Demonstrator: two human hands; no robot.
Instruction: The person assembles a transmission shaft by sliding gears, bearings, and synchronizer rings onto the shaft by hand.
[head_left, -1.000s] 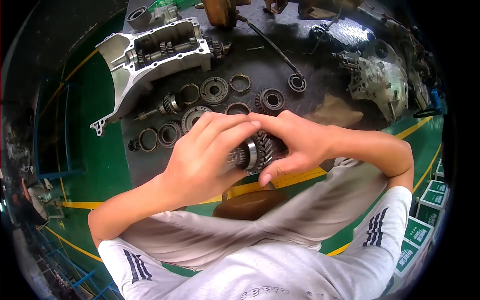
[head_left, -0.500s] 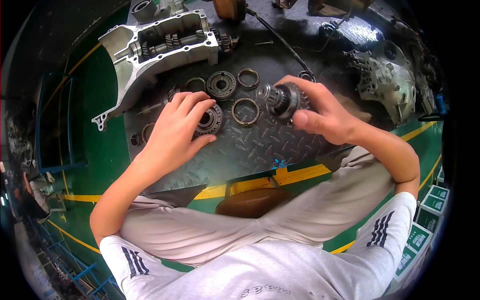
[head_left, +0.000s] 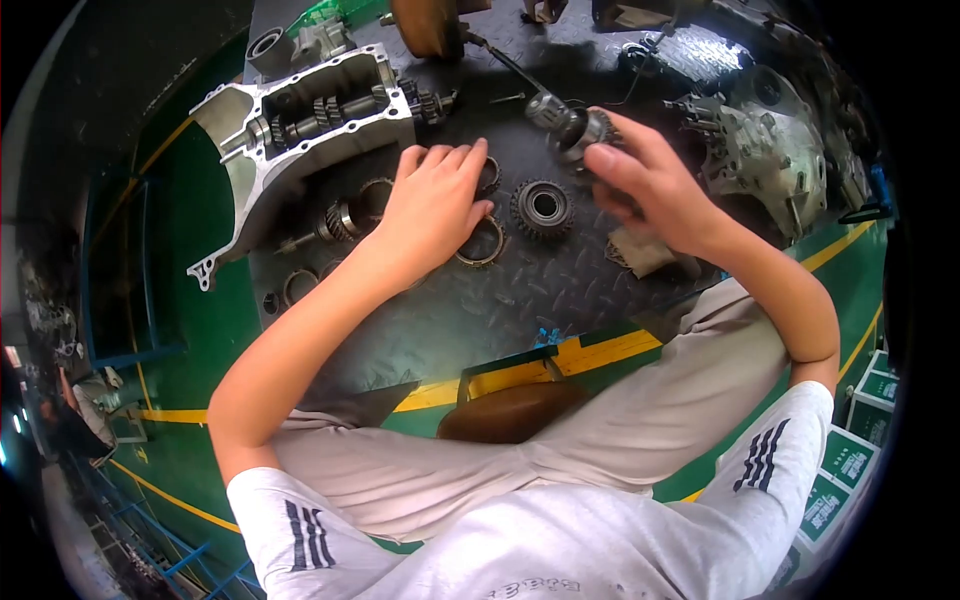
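Observation:
My right hand (head_left: pixel 650 180) holds a geared shaft (head_left: pixel 575 130) above the table, its splined end pointing up and left. Below it a toothed gear (head_left: pixel 543 208) lies flat. My left hand (head_left: pixel 435 205) is low over the parts on the table, fingers extended and thumb apart. Beside its thumb is a brass-coloured synchronizer ring (head_left: pixel 483 243), with another ring (head_left: pixel 490 175) by its fingertips. What lies under the palm is hidden. Left of that wrist are a small gear shaft (head_left: pixel 340 222) and another ring (head_left: pixel 300 288).
An open gearbox housing (head_left: pixel 320 120) with shafts inside stands at the back left. Another metal casing (head_left: pixel 770 160) sits at the right. A brown piece of cardboard (head_left: pixel 640 252) lies near the steel table's (head_left: pixel 440 345) front edge. A rod (head_left: pixel 505 65) lies at the back.
My left hand has moved right and away from me, off the hub it was touching. The right hand has lifted the shaft farther back, uncovering the toothed gear. The view has shifted slightly.

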